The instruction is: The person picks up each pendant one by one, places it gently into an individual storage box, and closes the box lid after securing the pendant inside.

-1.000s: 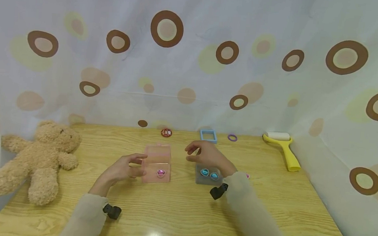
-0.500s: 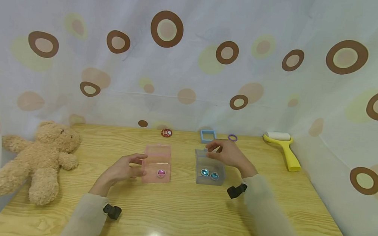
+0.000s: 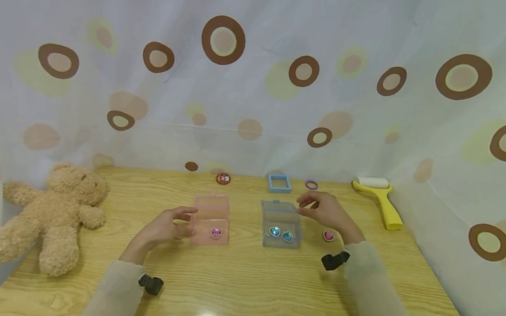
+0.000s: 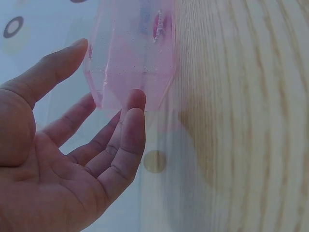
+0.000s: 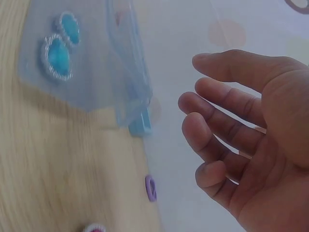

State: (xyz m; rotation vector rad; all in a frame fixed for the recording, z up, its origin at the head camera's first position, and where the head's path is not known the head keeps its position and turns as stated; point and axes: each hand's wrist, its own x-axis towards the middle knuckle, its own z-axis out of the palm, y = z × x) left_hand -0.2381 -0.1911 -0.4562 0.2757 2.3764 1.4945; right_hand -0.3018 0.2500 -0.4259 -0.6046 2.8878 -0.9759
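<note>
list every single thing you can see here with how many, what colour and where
pink box: 1, see-through pink, open, by the left hand
grey-blue box: 1, see-through grey-blue, open, right of it
pink gems: 2, pink, one in the pink box, one on the table
blue gems: 2, blue, in the grey-blue box
teddy bear: 1, tan, far left
round badge: 1, red and white, back edge
square frame: 1, light blue, back edge
ring: 1, purple, back edge
roller: 1, yellow and white, back right
table: 1, wood-coloured, underneath
patterned sheet: white with brown rings, behind and beside
wrist cameras: 2, black, one per wrist
sleeves: 2, beige, lower front
left hand: 1, at the pink box
right hand: 1, right of the grey-blue box
</note>
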